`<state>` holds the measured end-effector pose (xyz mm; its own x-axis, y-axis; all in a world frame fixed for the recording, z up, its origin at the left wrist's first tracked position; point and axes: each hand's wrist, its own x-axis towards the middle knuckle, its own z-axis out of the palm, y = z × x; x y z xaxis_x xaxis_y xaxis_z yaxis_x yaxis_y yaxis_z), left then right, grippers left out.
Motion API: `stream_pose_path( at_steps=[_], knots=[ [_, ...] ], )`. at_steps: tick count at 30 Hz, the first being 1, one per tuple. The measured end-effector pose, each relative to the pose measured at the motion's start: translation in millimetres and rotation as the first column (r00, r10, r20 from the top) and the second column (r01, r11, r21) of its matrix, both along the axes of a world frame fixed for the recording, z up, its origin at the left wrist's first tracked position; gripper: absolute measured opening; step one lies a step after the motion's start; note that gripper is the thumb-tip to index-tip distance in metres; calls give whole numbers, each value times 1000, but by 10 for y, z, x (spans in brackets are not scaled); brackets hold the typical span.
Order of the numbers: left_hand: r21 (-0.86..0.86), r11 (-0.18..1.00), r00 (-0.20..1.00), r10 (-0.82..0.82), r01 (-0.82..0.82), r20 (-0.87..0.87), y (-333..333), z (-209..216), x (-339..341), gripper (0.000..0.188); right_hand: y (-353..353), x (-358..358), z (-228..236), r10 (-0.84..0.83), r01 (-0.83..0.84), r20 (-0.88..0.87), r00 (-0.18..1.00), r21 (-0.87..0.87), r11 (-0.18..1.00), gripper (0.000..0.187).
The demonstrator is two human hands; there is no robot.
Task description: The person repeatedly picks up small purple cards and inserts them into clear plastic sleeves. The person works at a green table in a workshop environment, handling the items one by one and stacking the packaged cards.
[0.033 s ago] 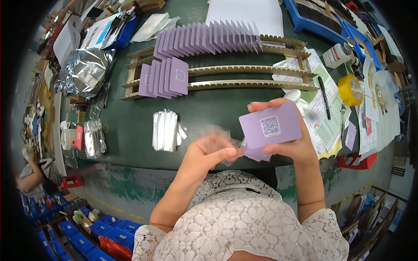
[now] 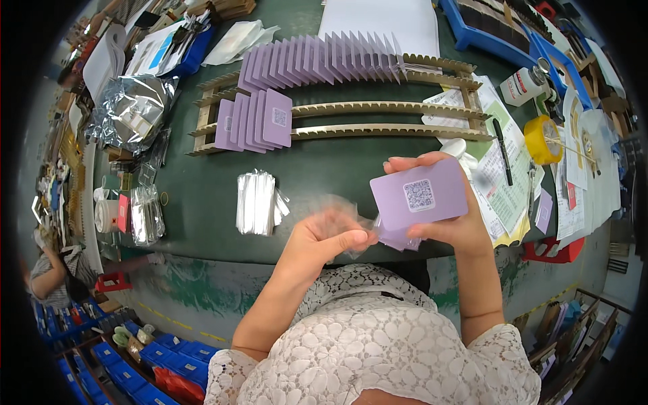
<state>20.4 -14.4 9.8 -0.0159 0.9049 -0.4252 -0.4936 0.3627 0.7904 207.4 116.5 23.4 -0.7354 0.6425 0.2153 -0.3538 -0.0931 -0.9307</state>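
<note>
My right hand (image 2: pixel 466 226) grips a purple card (image 2: pixel 442 192) by its edges, the thumb along its lower side. A square black-and-white code label (image 2: pixel 420 195) faces up on it. Below that card, corners of more purple cards (image 2: pixel 398 241) show; whether my hand holds them too is unclear. Just to the left, my left hand (image 2: pixel 331 233) is closed in a pinch on crumpled clear plastic film (image 2: pixel 341 204), its edge by the cards' left corner. A wooden slotted rack (image 2: pixel 378 130) beyond my hands holds two rows of upright purple cards (image 2: pixel 277 118), several in each.
A pile of shiny clear sleeves (image 2: pixel 255 202) lies left of my hands. Yellow tape (image 2: pixel 543 140), a black pen (image 2: pixel 503 152), papers (image 2: pixel 509 196) and a white bottle (image 2: pixel 523 86) are at the right. A plastic-wrapped roll (image 2: pixel 133 113) sits at the left.
</note>
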Motion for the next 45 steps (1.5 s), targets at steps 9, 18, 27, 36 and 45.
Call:
stream_pose_path(
  at_steps=[9,18,27,36,45],
  knots=[
    [-116,992,987,-25,43,157,16,85,-4,29,-79,36,-152,95,-95,-1,995,-76,993,68],
    [-134,989,978,-38,67,204,27,92,59,30,-157,23,-198,62,-61,4,998,-93,994,69],
    [-42,998,995,46,-49,-84,24,-7,7,20,-193,63,-43,-29,44,194,981,-74,996,75],
    [53,986,984,163,-159,-68,217,16,158,15,-270,195,-17,-217,112,496,841,232,966,34],
    [20,934,933,358,-357,-36,22,-126,-286,25,158,-200,138,-378,-62,443,813,712,700,55]
  ],
)
